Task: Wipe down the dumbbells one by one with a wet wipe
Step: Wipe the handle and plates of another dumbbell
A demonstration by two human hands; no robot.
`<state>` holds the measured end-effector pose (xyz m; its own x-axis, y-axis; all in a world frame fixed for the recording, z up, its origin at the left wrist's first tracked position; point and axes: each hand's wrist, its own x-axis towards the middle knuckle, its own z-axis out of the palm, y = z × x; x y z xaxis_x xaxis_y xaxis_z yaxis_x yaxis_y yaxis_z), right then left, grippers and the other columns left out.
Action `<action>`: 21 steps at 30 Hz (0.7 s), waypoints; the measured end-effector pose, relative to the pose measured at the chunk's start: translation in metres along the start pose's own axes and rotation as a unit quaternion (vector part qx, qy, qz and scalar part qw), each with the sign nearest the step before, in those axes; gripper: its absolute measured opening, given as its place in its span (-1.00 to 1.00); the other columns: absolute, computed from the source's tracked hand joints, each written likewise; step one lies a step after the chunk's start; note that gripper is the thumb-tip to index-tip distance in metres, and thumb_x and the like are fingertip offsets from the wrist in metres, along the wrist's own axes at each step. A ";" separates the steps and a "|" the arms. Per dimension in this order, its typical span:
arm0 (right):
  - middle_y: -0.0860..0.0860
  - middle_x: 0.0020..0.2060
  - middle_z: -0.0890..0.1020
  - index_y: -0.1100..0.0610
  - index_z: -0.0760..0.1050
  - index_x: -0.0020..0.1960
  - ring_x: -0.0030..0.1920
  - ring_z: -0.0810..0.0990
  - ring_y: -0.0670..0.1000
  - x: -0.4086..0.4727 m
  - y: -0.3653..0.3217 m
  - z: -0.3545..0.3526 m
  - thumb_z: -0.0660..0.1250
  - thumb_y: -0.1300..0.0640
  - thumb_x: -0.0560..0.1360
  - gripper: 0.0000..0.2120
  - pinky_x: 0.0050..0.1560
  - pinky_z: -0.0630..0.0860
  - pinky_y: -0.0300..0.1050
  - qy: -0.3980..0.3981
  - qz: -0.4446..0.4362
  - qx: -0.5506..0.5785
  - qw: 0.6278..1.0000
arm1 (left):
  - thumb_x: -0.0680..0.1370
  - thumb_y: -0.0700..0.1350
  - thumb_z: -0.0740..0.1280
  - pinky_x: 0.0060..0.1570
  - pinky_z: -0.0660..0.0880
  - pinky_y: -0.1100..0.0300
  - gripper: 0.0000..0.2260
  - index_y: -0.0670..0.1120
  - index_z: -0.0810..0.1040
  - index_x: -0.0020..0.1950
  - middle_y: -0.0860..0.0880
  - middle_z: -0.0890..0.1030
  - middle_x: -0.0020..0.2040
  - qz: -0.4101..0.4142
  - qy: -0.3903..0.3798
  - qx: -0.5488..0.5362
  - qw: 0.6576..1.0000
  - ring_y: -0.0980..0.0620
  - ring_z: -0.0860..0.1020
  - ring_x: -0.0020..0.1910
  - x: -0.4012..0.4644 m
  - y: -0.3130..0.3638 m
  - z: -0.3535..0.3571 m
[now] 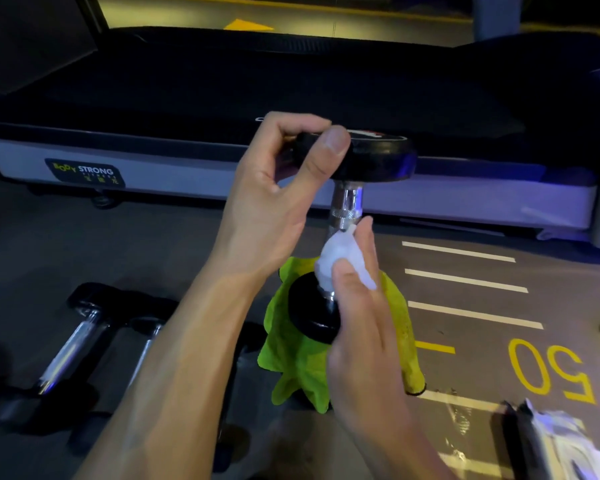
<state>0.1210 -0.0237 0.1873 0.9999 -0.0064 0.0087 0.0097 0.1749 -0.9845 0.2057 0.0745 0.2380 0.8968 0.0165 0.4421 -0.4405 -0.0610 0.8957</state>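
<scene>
Head view showed two spare dumbbells (pixel 84 344) lying at left; the left hand (pixel 274 202) pinched the top head of an upright dumbbell (pixel 347 202) standing on a green cloth (pixel 291 358); the right hand (pixel 357 306) pressed a wet wipe (pixel 340 258) around its chrome handle. Held only by that light pinch, it seemed liable to tip if wiped hard.

Light: dim overall, brightest along the top edge
Tint: purple-blue at right
Blur: lower corners soft
Edges: wide-angle bowing

Two dumbbells (pixel 94 344) crowd the left floor; the treadmill (pixel 187 168) blocks beyond; right floor lies open.
</scene>
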 end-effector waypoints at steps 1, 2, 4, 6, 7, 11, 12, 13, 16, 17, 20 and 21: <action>-0.21 0.61 0.19 -0.12 0.23 0.57 0.61 0.15 -0.11 0.007 -0.005 0.000 0.08 -0.21 0.60 -0.44 0.59 0.19 0.11 0.012 -0.015 -0.026 0.999 | 0.66 -0.07 0.34 0.05 0.44 0.38 -0.85 -0.11 0.55 0.16 0.10 0.57 -0.04 0.002 -0.005 0.006 1.000 0.28 0.54 -0.05 0.000 0.001 0.000; -0.26 0.59 0.23 -0.06 0.18 0.62 0.58 0.16 -0.24 0.019 -0.010 -0.001 0.05 -0.16 0.61 -0.40 0.59 0.18 -0.09 0.029 -0.021 -0.043 0.998 | 0.67 -0.08 0.34 0.04 0.44 0.37 -0.86 -0.11 0.55 0.16 0.10 0.57 -0.04 0.004 -0.008 0.008 1.000 0.28 0.54 -0.06 -0.001 0.001 0.001; -0.14 0.49 0.43 0.03 0.30 0.58 0.56 0.30 -0.07 0.039 -0.013 -0.013 0.04 -0.20 0.57 -0.37 0.58 0.24 0.11 0.036 -0.004 -0.070 0.997 | 0.65 -0.05 0.35 0.04 0.45 0.37 -0.85 -0.09 0.55 0.16 0.09 0.58 -0.02 0.004 -0.008 0.004 1.000 0.28 0.55 -0.04 -0.002 0.001 0.001; -0.06 0.43 0.52 0.06 0.41 0.51 0.51 0.40 0.03 0.042 -0.014 -0.017 0.03 -0.27 0.55 -0.34 0.52 0.31 0.25 0.025 0.017 -0.084 0.996 | 0.62 0.02 0.34 0.06 0.45 0.37 -0.81 -0.06 0.55 0.16 0.09 0.59 0.00 0.000 -0.002 0.000 1.000 0.29 0.56 -0.02 -0.001 0.001 0.003; -0.10 0.46 0.49 0.03 0.38 0.53 0.52 0.38 -0.06 0.040 -0.012 -0.012 0.02 -0.25 0.58 -0.36 0.54 0.29 0.17 0.030 0.006 -0.100 0.995 | 0.62 0.04 0.34 0.07 0.45 0.36 -0.80 -0.05 0.56 0.15 0.10 0.60 0.01 -0.002 0.005 -0.004 1.000 0.29 0.56 -0.01 0.000 0.001 0.003; -0.24 0.58 0.25 -0.08 0.04 0.66 0.58 0.15 -0.25 0.009 -0.006 -0.003 0.17 -0.08 0.59 -0.32 0.61 0.11 -0.02 -0.003 -0.060 -0.084 0.995 | 0.66 -0.04 0.34 0.10 0.48 0.34 -0.92 -0.02 0.56 0.11 0.12 0.62 0.01 -0.006 0.014 -0.003 1.000 0.29 0.58 0.01 0.004 -0.001 0.004; -0.24 0.58 0.26 -0.13 0.02 0.66 0.58 0.18 -0.20 0.011 -0.005 -0.003 0.25 -0.08 0.52 -0.24 0.61 0.13 0.04 -0.017 -0.035 -0.058 0.998 | 0.66 -0.04 0.34 0.10 0.47 0.34 -0.92 -0.01 0.56 0.11 0.12 0.62 0.02 -0.006 0.014 0.000 1.000 0.29 0.58 0.01 0.004 -0.002 0.005; -0.21 0.58 0.28 -0.14 0.05 0.65 0.58 0.21 -0.16 0.014 -0.005 -0.006 0.29 -0.10 0.45 -0.17 0.61 0.14 0.10 -0.029 -0.006 -0.012 1.000 | 0.66 -0.02 0.34 0.11 0.47 0.34 -0.92 0.00 0.56 0.11 0.12 0.62 0.02 -0.006 0.014 0.001 1.000 0.29 0.57 0.02 0.004 -0.002 0.005; -0.17 0.55 0.35 -0.05 0.22 0.61 0.55 0.27 -0.20 0.016 -0.017 -0.014 0.26 -0.17 0.40 -0.21 0.58 0.20 0.00 -0.043 0.005 0.165 0.985 | 0.60 0.07 0.35 0.11 0.47 0.34 -0.83 0.01 0.56 0.10 0.13 0.62 0.04 -0.009 0.025 -0.012 1.000 0.31 0.57 0.03 0.003 -0.001 0.005; -0.17 0.49 0.42 -0.03 0.32 0.56 0.49 0.34 -0.24 0.016 -0.021 -0.015 0.27 -0.19 0.47 -0.32 0.54 0.27 -0.10 -0.029 0.008 0.185 0.982 | 0.60 0.07 0.35 0.11 0.47 0.34 -0.82 0.01 0.56 0.10 0.13 0.62 0.03 -0.009 0.025 -0.016 1.000 0.30 0.57 0.03 0.003 0.000 0.005; -0.29 0.03 0.63 0.03 0.57 0.32 0.03 0.56 -0.34 0.029 -0.016 -0.014 0.17 -0.06 0.70 -0.68 -0.10 0.35 -0.38 0.029 -0.052 0.043 0.997 | 0.63 0.00 0.37 0.09 0.46 0.35 -0.85 -0.04 0.56 0.12 0.12 0.61 -0.01 -0.006 0.012 -0.015 1.000 0.27 0.57 0.00 0.001 0.001 0.009; -0.25 -0.06 0.65 0.03 0.56 0.24 -0.06 0.60 -0.26 0.036 -0.009 -0.012 0.17 0.02 0.72 -0.77 -0.08 0.44 -0.28 0.048 -0.083 -0.025 0.995 | 0.64 -0.01 0.38 0.08 0.46 0.34 -0.85 -0.06 0.56 0.13 0.11 0.61 -0.02 -0.005 0.006 -0.015 1.000 0.26 0.57 -0.01 0.000 0.001 0.010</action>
<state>0.1570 -0.0369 0.1947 0.9795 -0.1252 0.1578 0.1722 0.1142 -0.9784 0.2059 0.0641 0.2386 0.9006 0.0293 0.4336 -0.4328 -0.0303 0.9010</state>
